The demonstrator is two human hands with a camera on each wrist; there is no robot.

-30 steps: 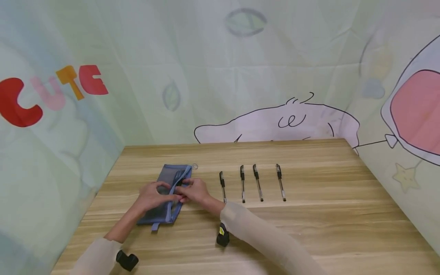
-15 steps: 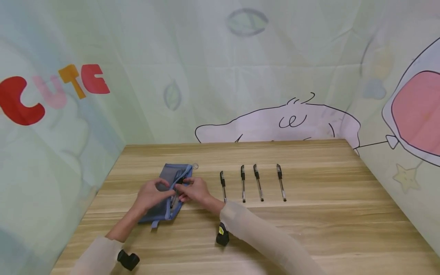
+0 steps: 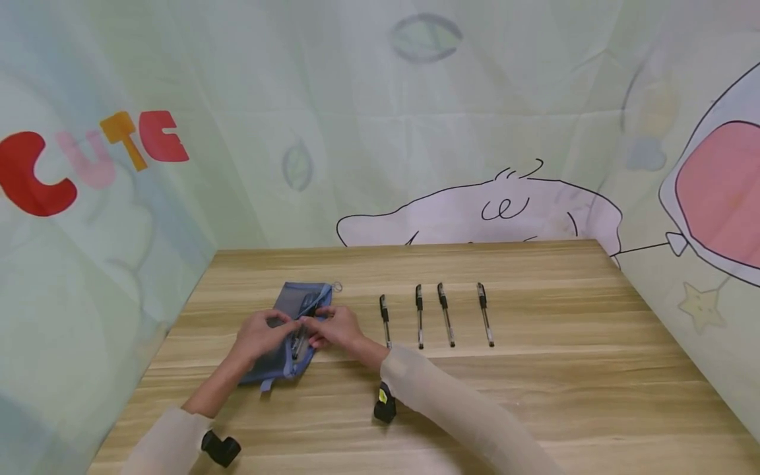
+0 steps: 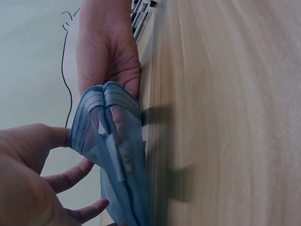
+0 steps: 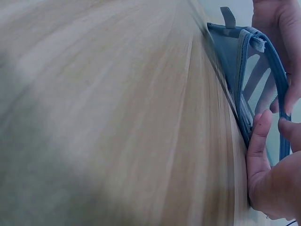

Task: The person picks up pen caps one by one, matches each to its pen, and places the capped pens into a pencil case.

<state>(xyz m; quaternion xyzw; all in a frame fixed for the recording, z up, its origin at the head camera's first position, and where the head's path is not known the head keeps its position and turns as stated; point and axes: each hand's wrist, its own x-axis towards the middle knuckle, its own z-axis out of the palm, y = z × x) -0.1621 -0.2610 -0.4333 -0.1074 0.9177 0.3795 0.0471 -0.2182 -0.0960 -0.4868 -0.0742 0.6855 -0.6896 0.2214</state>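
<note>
A blue mesh zipper pouch [image 3: 279,366] lies on the left part of the table, its zip undone and its mouth gaping toward the right. Dark-capped pens [image 3: 299,343] show inside it. My left hand [image 3: 258,338] pinches the upper zip edge [image 5: 281,84] between thumb and fingers; in the right wrist view its fingers show through the mesh. My right hand [image 3: 340,328] grips that same edge close to the left fingertips, and its other fingers [image 5: 258,141] reach into the mouth. The left wrist view shows the pouch's end [image 4: 124,174] held up off the tabletop.
Several black-capped clear pens, among them the rightmost pen [image 3: 485,315], lie in a row right of the pouch. A metal ring [image 3: 337,287] hangs at the pouch's far corner. The wooden table [image 3: 534,409] meets a printed curtain [image 3: 267,132] at its back edge.
My left thumb has drawn back from the pouch's mouth and shifted up along the zip edge, beside the right fingertips. More of the pens inside shows. The right hand has hardly moved.
</note>
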